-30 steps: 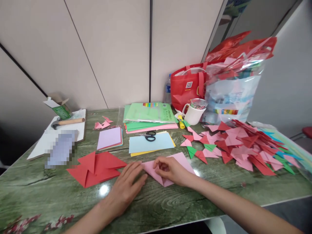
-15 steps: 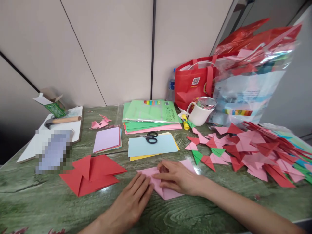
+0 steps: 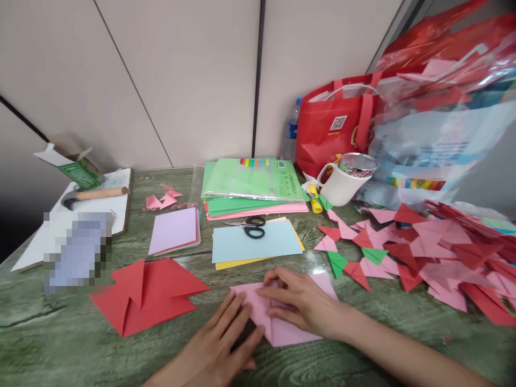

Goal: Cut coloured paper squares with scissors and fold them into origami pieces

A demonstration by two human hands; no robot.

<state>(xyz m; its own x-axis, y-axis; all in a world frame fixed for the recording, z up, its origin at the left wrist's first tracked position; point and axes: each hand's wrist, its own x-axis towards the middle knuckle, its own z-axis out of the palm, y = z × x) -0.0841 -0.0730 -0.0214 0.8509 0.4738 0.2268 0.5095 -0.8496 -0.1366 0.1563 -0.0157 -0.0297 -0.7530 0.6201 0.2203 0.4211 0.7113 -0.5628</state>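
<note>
A sheet of pink paper (image 3: 298, 331) lies on the green table, its left part folded over. My left hand (image 3: 217, 341) rests at the sheet's left edge, fingers stretched out and slightly apart, tips on the paper. Over the middle of the sheet is my right hand (image 3: 304, 303); its bent, spread fingers press on the folded flap. Part of the sheet is hidden under this hand. To the left lie folded red paper pieces (image 3: 161, 290), overlapping and touching neither hand.
Black scissors (image 3: 255, 232) lie on light blue paper (image 3: 250, 250). Behind are purple square sheets (image 3: 175, 228) and a green paper pack (image 3: 253, 180). A white mug (image 3: 342, 185) and glue stick (image 3: 314, 199) stand near folded triangles (image 3: 439, 244). A hammer (image 3: 97, 194) lies left.
The view has shifted slightly, so things sit a little differently in the picture. My left hand has drawn slightly down along the pink sheet, its fingers more spread. My right hand stays on the fold.
</note>
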